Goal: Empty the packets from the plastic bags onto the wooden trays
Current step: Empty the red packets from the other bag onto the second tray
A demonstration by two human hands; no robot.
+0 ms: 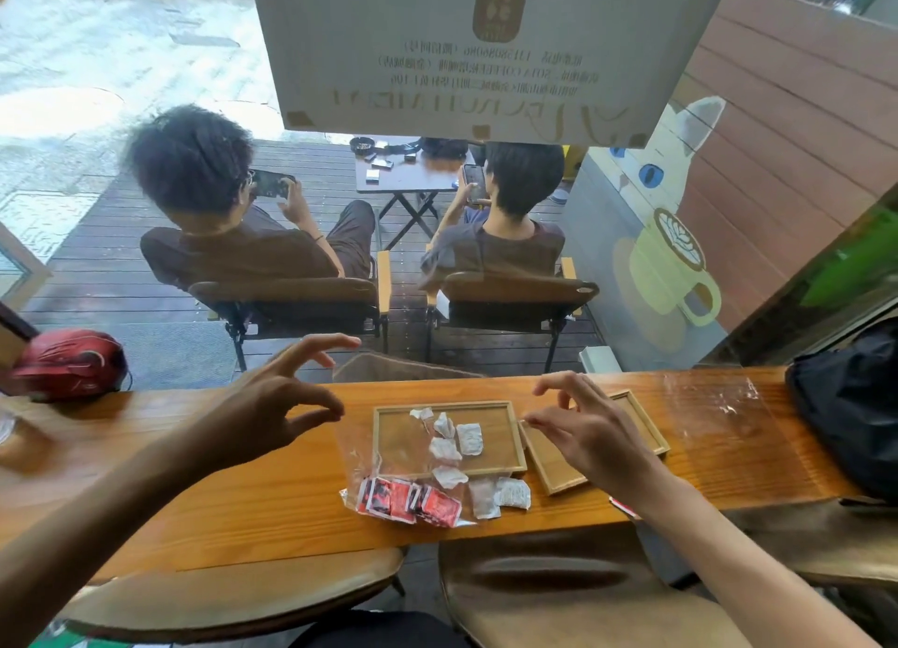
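Two wooden trays lie side by side on the counter. The left tray point(394, 458) holds several white packets point(469, 437). More white packets point(503, 494) lie on the counter just in front of it. A clear plastic bag point(357, 453) overlaps that tray's left edge, with red packets point(410, 499) inside at its near end. My left hand point(277, 409) hovers left of the tray, fingers spread, holding nothing. My right hand point(595, 436) hovers over the bare right tray point(648, 426), fingers curled apart. An empty clear bag point(719, 404) lies flat further right.
A black bag point(850, 404) sits at the counter's right end and a red helmet point(68, 363) at the left end. A glass window stands right behind the counter; two people sit outside it. Two stools point(233, 594) are tucked under the near edge.
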